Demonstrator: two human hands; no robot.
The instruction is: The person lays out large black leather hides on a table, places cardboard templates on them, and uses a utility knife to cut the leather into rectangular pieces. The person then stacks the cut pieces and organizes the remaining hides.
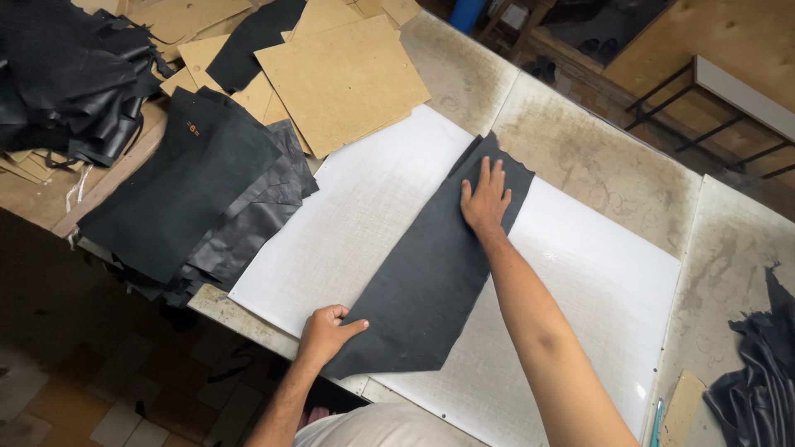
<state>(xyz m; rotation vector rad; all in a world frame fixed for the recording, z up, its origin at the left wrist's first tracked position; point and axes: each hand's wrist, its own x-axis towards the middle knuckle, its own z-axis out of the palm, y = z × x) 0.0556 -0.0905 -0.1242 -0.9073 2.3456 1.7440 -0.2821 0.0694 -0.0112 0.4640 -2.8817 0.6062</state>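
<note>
Since it lies dead flat on the white board with no curl at its edges, the dark leather piece looks thin, limp and light, more like heavy cloth than a stiff sheet. Its surface is matte and slightly grained, so it probably grips the board rather than sliding freely. It runs slantwise across the board, its pointed near end at the table edge close to the person, its ragged far end toward the middle of the table. A piece like this would likely sag and fold if lifted by one corner; the edges and corners are the natural places to take hold, ideally two at once to keep it spread.

The right hand lies open and flat on the far end of the piece, fingers stretched out and slightly fanned, palm pressing down; it grasps nothing. The left hand sits at the near left edge, fingers curled loosely, thumb laid on top of the leather; whether the fingers are tucked under the edge in a pinch, I cannot tell.

To the left, a stack of black leather overlaps the board's corner, with brown card templates beyond it. More dark leather is heaped at the right edge.
</note>
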